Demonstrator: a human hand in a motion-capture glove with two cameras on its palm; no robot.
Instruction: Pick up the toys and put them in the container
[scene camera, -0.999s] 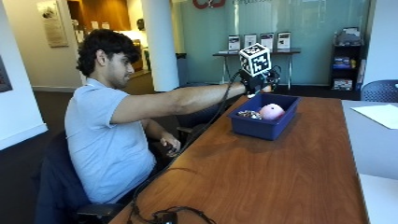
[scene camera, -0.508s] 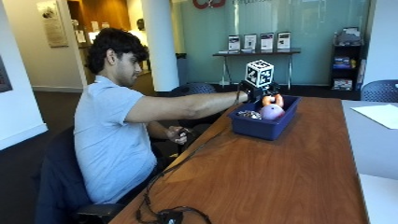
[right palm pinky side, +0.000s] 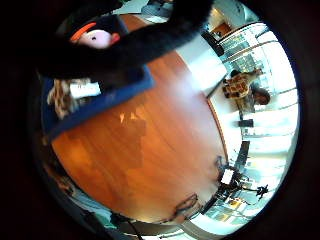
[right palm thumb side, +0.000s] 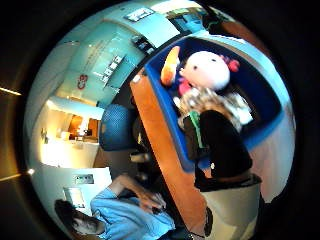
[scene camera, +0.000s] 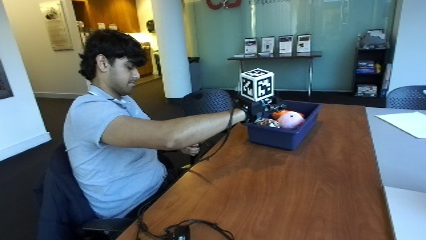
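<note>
Two toys (right palm thumb side: 207, 70) — in blue container (scene camera: 279, 137)

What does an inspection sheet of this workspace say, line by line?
Surface: wooden table, bare wood in front of the bin.
Job's things: blue container on the table; inside it a pink plush toy, an orange toy and a shaggy toy.
Clutter: white paper at the table's far side.
Hand: gloved right hand at the container's near rim; whether it holds anything cannot be told.
Cables: black cable at the table's near edge.
Surroundings: blue chair, display table, shelf.
</note>
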